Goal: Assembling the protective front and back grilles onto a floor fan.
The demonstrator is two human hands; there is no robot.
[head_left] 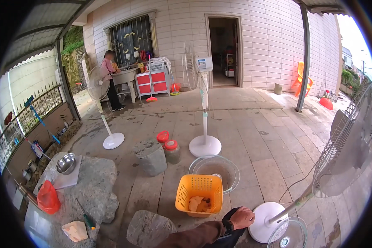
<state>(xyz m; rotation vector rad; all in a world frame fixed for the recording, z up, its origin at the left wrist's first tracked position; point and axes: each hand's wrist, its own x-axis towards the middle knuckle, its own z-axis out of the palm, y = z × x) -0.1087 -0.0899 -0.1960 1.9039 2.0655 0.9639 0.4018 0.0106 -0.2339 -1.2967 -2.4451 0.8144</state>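
My left hand [242, 218] rests by my dark-trousered knee, coming out of a brown sleeve with a black watch [227, 223] on the wrist. Its fingers are curled in, and nothing shows in them. My right hand is out of the picture. Just left of the hand stands a yellow perforated plastic basket [200, 182] with some crumpled pieces inside. To the right is the white round base [262, 227] of a tilted standing fan [339, 149]. A round wire fan guard [288, 234] lies in front of that base, and another guard [237, 175] lies behind the basket.
Two more white standing fans [205, 142] [113, 141] stand farther off. Red-lidded jars [172, 152] sit beside a grey stone block [151, 158]. A stone slab [97, 173] holds a steel bowl [66, 164], red bag [48, 197] and screwdriver [88, 220]. Someone [108, 76] stands at a sink.
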